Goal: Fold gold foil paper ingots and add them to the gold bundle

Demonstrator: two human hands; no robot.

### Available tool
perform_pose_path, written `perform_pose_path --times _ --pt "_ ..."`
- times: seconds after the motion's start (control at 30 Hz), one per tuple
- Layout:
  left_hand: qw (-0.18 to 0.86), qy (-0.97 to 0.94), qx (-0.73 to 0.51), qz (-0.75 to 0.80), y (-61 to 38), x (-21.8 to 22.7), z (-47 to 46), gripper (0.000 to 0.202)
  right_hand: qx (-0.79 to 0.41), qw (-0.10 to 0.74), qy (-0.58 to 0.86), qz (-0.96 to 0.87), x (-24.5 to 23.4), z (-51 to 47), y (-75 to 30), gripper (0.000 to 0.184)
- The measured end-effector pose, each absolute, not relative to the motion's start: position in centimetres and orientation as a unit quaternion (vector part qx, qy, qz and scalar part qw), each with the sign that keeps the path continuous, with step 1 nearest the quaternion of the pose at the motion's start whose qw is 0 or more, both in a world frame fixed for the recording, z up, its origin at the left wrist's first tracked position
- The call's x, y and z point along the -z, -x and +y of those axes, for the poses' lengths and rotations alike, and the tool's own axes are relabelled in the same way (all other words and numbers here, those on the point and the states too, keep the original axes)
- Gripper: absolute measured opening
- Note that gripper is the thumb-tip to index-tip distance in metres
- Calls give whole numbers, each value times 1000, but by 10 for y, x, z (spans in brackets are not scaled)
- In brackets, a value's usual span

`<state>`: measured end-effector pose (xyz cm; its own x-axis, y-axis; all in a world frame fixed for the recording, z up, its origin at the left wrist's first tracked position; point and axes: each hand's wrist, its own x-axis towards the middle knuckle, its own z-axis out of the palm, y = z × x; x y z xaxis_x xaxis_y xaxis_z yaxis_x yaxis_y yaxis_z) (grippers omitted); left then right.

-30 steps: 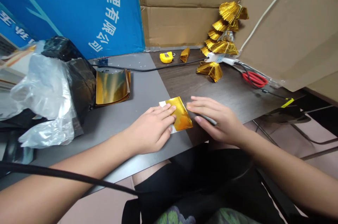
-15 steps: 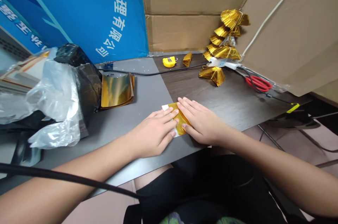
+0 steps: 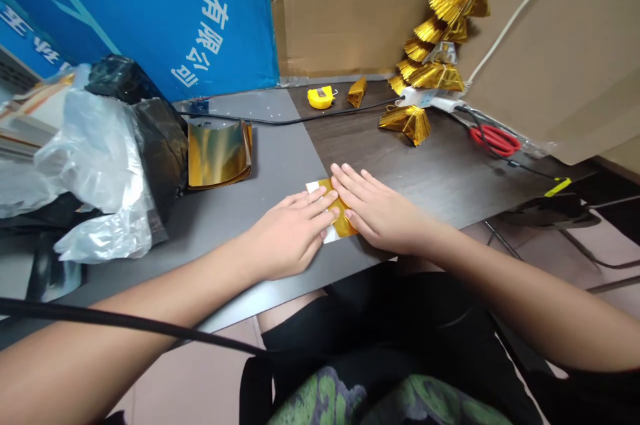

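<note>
A small folded sheet of gold foil paper (image 3: 339, 218) with a white underside lies near the table's front edge. My left hand (image 3: 290, 233) rests flat on its left part, fingers stretched out. Flat over its right part lies my right hand (image 3: 377, 208), fingers spread, pressing the paper down. Most of the sheet is hidden under the two hands.
A curled stack of gold sheets (image 3: 217, 151) lies at the left by plastic bags (image 3: 100, 165). Several folded gold pieces (image 3: 433, 45) pile up at the back right by cardboard walls. A yellow tape measure (image 3: 320, 97), red scissors (image 3: 493, 138) and a black cable (image 3: 300, 120) lie on the table (image 3: 440, 175).
My right hand slid left from beside the gold sheet onto it and now covers its right part. The left hand stayed in place.
</note>
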<state>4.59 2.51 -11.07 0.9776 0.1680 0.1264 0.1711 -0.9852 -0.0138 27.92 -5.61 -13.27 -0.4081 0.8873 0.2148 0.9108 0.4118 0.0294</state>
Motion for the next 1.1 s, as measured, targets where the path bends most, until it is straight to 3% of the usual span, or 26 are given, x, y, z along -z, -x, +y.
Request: perform_pose_path --times 0.33,0.57,0.83,1.1 --pt "17 996 31 -86 -44 110 24 51 6 101 488 -867 133 -106 -295 56" --pt "-22 994 87 -65 -41 112 25 43 19 162 472 -866 139 -127 -282 61" --pt "-40 990 137 0 -43 107 32 31 81 241 465 -848 150 -130 -270 43" --pt "-79 988 121 49 -43 104 35 30 104 255 424 -863 149 -125 -288 29"
